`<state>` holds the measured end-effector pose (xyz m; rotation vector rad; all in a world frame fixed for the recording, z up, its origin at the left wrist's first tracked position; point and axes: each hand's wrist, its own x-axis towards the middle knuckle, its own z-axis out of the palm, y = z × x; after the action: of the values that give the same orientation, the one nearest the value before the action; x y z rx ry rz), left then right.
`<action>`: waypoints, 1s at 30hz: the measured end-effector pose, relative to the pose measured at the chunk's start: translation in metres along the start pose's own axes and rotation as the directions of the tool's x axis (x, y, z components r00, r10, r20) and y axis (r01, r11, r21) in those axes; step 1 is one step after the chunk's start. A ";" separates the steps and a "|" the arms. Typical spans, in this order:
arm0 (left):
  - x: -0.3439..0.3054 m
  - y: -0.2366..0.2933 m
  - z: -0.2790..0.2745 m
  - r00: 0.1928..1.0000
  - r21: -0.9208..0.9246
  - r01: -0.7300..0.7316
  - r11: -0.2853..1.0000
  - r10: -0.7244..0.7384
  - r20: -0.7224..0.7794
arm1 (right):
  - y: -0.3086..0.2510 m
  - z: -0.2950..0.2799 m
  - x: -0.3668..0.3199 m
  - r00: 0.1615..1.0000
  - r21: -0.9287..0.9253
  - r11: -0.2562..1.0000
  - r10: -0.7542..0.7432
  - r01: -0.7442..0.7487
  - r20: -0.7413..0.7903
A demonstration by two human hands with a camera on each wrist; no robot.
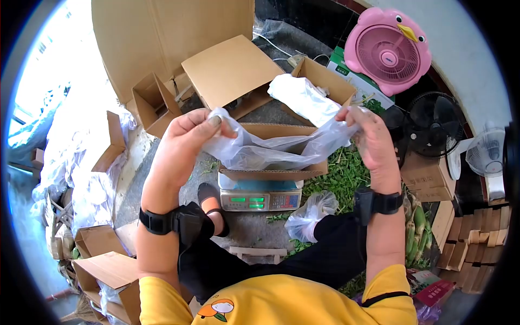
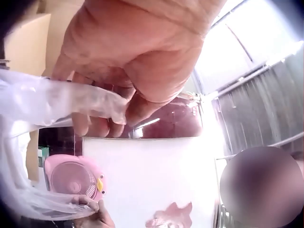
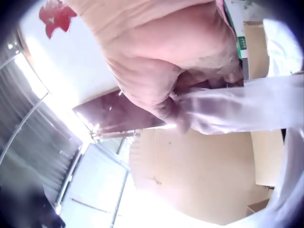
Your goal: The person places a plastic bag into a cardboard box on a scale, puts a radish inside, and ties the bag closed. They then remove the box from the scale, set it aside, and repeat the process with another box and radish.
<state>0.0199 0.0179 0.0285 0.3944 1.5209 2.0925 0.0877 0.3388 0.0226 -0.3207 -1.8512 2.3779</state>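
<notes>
Left grip (image 1: 189, 135) and right grip (image 1: 371, 138) each pinch a clear plastic bag (image 1: 271, 149); it stretches above a cardboard box (image 1: 271, 174) on scales (image 1: 260, 199).

Right hand (image 3: 161, 61) fills upper frame, seen from wrist side, palm toward camera. Fingers (image 3: 179, 110) curled, pinching edge of clear plastic bag (image 3: 247, 107). Bag pulled taut from pinch toward right edge, with more film hanging down right side. Large cardboard box (image 3: 204, 175) behind and below bag. White wall (image 3: 71, 61) upper left, red paper shape (image 3: 56, 15) on it. Grey corrugated shutter (image 3: 28, 137) at left, bright glare beside it.
</notes>
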 end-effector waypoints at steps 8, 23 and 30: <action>0.006 0.014 0.053 0.989 0.172 -0.146 0.974 0.145 0.019 | 0.010 0.062 -0.011 0.953 0.077 0.997 0.001 -0.025 0.304; 0.020 -0.006 0.100 0.976 0.899 -0.200 0.390 0.162 0.147 | 0.034 0.055 -0.001 0.887 0.186 0.950 0.149 -0.252 0.437; 0.075 -0.068 0.020 0.966 0.878 0.066 0.475 0.191 -0.176 | 0.065 0.016 0.010 0.915 -0.514 0.853 0.276 -0.093 0.293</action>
<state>-0.0152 0.0922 -0.0344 0.5483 2.7425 1.2111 0.0775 0.3098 -0.0374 -0.1117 -2.7193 2.1452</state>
